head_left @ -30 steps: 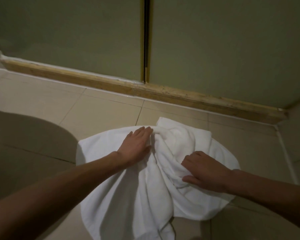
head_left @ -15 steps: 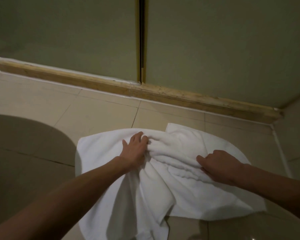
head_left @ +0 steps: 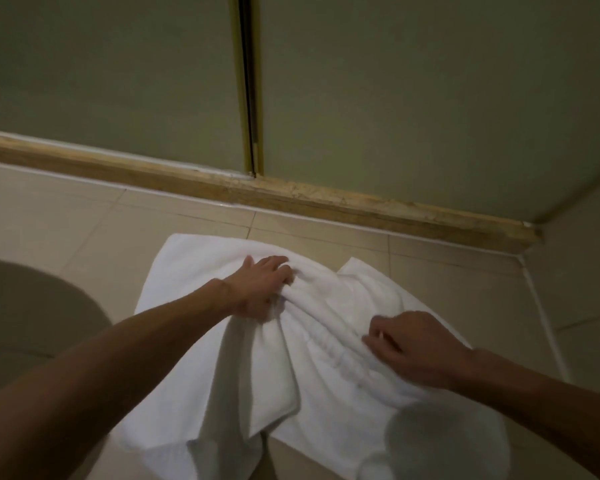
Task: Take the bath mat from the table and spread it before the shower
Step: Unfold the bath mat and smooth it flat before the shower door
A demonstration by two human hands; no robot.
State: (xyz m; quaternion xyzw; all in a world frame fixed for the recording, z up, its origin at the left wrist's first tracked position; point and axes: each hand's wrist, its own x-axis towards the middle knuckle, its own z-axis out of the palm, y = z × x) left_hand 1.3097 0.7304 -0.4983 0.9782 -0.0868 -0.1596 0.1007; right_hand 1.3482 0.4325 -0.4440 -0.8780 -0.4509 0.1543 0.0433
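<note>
The white bath mat (head_left: 194, 278) lies rumpled on the beige tiled floor, just in front of the shower's frosted glass doors (head_left: 118, 81). A thick fold runs down its middle. My left hand (head_left: 260, 289) presses on the mat near its far edge, fingers curled into the bunched cloth. My right hand (head_left: 413, 348) pinches a ridge of the fold on the mat's right side. The mat's near end is partly covered by my arms.
A worn wooden threshold (head_left: 326, 199) runs along the base of the shower doors. A wall (head_left: 589, 271) closes the right side. A dark rounded shadow (head_left: 32, 323) lies on the floor tiles (head_left: 66, 220) at left.
The mat has been pulled wider and closer to the threshold. My left hand moved from flat to gripping the fold. My right hand shifted right along the cloth.
</note>
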